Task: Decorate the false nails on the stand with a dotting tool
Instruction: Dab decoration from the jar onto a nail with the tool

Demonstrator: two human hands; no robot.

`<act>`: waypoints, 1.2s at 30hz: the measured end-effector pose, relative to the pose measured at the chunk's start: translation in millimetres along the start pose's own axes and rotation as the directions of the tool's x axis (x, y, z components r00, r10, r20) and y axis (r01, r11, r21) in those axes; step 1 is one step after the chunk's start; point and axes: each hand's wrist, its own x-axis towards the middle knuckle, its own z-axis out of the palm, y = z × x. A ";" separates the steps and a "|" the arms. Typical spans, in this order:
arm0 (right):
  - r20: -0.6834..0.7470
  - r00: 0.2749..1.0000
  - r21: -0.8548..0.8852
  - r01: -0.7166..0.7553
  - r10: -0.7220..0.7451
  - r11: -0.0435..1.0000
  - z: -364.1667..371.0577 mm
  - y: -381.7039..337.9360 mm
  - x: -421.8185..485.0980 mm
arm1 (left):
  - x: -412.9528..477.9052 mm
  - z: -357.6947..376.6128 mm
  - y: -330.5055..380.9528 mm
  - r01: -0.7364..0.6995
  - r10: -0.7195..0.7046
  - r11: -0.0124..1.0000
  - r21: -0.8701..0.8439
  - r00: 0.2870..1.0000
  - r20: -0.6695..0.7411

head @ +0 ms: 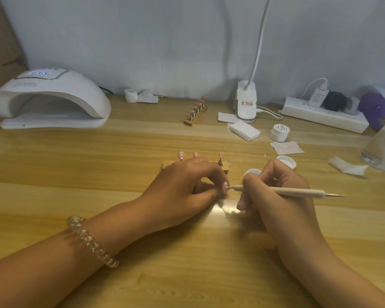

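My left hand (187, 185) pinches a pink false nail (225, 187) on its small holder, held just above the table. The cream dotting tool (282, 191) lies in my right hand (273, 196), and its tip touches the right edge of that nail. Behind my left hand stands a wooden nail stand (225, 166) with three pink nails still on it, two of them dotted white. An open white gel pot (252, 172) sits just behind my right fingers, partly hidden.
A second stand with several pink nails (196, 113) sits further back. A UV nail lamp (49, 101) is at the back left. A lamp base (246, 103), power strip (325, 116), closed pot (279, 132), pot lid (286, 162), wipes (243, 130) and a clear bottle (382, 150) crowd the right.
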 end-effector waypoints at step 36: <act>-0.208 0.969 -0.239 0.078 -0.130 0.968 -25.0 22.9 31.1 | 0.2 1.1 -2.4 -0.049 0.049 0.999 0.003 0.999 -0.016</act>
